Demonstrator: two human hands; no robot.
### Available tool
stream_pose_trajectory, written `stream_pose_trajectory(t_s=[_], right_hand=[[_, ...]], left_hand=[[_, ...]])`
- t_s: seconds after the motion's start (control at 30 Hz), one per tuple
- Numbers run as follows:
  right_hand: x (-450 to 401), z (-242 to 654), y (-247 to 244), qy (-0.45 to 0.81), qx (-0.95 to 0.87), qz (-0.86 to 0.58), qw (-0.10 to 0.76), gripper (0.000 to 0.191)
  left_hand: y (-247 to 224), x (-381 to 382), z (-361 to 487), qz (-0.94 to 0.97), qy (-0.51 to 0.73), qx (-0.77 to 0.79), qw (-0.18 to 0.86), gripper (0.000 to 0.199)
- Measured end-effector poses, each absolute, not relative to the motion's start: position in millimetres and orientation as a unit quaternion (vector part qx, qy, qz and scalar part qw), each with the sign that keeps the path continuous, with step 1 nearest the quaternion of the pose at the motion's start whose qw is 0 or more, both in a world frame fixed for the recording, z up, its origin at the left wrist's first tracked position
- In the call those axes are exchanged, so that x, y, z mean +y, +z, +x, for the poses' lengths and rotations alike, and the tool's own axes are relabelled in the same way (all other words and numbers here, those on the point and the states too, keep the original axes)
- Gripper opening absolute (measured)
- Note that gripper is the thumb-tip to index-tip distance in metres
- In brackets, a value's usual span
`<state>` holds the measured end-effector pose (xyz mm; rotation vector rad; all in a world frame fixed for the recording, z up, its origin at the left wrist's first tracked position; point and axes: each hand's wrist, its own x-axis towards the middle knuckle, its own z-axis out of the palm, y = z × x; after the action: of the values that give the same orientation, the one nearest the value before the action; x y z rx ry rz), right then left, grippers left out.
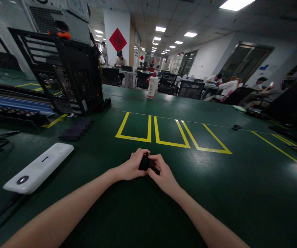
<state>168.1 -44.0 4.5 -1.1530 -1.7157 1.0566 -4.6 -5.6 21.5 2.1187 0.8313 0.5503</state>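
Observation:
Both hands meet over the green tabletop (205,193), just in front of the yellow tape outlines. Between them is a small black object (143,163) whose kind I cannot make out. My left hand (131,167) is closed around its left side, with the fingers over the top. From the right, my right hand (163,174) is closed on it too, thumb and fingertips touching its edge. The fingers hide much of the object.
A white oblong device (40,168) with a cable lies at left. Behind it stands an open black computer case (73,75). Yellow tape (172,144) marks the table. A white bottle (152,86) stands farther back; a small black round piece (236,127) lies right. People sit beyond.

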Motion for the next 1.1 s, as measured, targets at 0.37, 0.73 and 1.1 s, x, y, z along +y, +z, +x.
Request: stream_pose_trajectory(t_s=[0.37, 0.73, 1.1], right_hand=[[-39.6, 169.1, -0.4, 0.44, -0.649, -0.467, 0.409, 0.029], [-41.5, 169.6, 1.2, 0.445, -0.655, -0.451, 0.412, 0.015], [-40.9, 169.2, 0.0, 0.439, -0.662, -0.462, 0.394, 0.028]], left_hand=[[21.2, -5.7, -2.8, 0.831, 0.211, 0.33, 0.395, 0.057], [19.7, -4.5, -3.0, 0.829, 0.21, 0.336, 0.395, 0.057], [22.6, -5.7, -4.5, 0.83, 0.211, 0.329, 0.398, 0.056]])
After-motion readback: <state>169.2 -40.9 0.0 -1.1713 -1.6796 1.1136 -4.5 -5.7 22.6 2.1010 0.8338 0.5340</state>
